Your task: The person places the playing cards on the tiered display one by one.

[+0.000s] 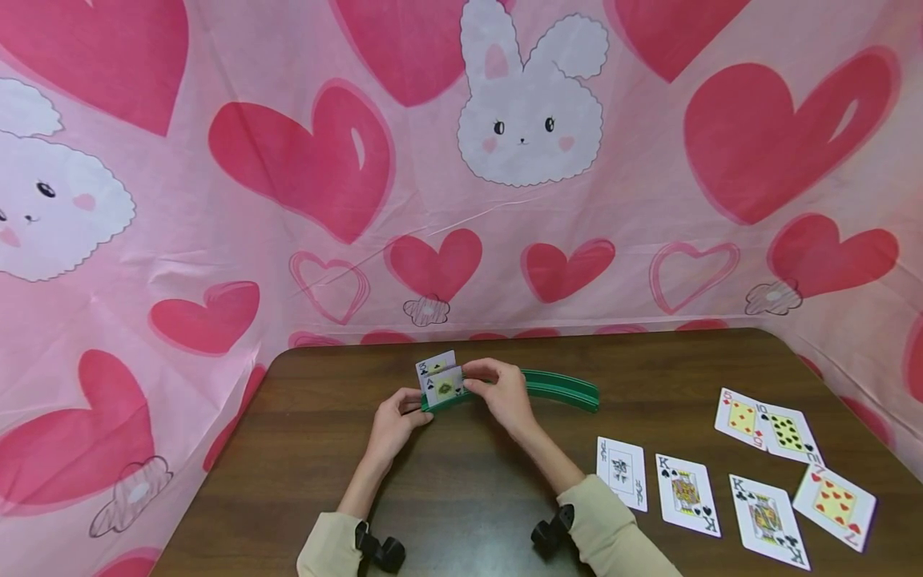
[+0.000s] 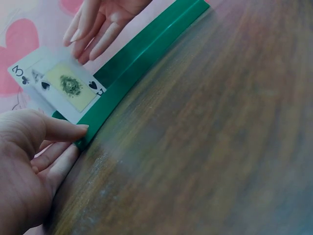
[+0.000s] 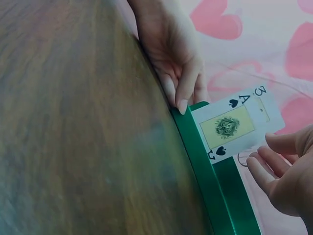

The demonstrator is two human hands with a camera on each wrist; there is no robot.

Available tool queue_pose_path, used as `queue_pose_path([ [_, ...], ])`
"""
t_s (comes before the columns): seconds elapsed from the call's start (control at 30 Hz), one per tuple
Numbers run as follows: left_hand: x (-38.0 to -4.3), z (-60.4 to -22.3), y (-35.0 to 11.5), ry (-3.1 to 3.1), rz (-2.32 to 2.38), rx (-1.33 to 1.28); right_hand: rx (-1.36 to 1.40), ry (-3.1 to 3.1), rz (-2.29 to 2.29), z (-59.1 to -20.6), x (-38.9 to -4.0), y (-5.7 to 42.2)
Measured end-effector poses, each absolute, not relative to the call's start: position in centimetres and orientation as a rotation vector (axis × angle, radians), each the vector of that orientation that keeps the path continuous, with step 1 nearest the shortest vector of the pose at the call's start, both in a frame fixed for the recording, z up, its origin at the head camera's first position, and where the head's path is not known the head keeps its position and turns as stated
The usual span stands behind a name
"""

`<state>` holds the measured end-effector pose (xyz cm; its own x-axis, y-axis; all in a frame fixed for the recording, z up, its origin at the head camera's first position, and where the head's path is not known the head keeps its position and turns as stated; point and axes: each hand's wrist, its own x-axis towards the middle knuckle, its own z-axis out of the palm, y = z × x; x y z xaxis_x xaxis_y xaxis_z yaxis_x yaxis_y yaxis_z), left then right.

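Observation:
A curved green card holder stands on the table. At its left end, my left hand pinches it between thumb and fingers, as the left wrist view shows. Two playing cards stand upright there: an ace of spades in front and a three of clubs behind, mostly covered by the ace. Close to the cards' right edge is my right hand. Its fingers are loosely bent with nothing between them, and a small gap to the ace appears in the right wrist view.
Face-up on the table's right lie a joker, two kings, a seven of hearts, a five of diamonds and a ten of spades. A pink heart-patterned cloth hangs behind the wooden table.

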<state>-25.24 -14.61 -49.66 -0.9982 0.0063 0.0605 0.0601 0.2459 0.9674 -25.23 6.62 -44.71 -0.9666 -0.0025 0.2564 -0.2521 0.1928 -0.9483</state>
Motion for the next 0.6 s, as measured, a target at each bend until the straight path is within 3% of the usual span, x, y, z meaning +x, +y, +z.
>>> queue_pose_path([
  [0.17,-25.0,-49.4,-14.5,-2.454,-1.896,-0.057,0.215,-2.211,1.922,-44.5,-25.3,7.0],
  [0.4,-23.0,-45.9,-13.9,-2.458,-1.927,-0.087,0.151,-2.155,2.023,-43.7,-25.8,8.7],
  [0.6,-22.9,-45.7,-13.9,-2.459,-1.927,-0.092,0.144,-2.116,2.071,-42.7,-25.6,11.6],
])
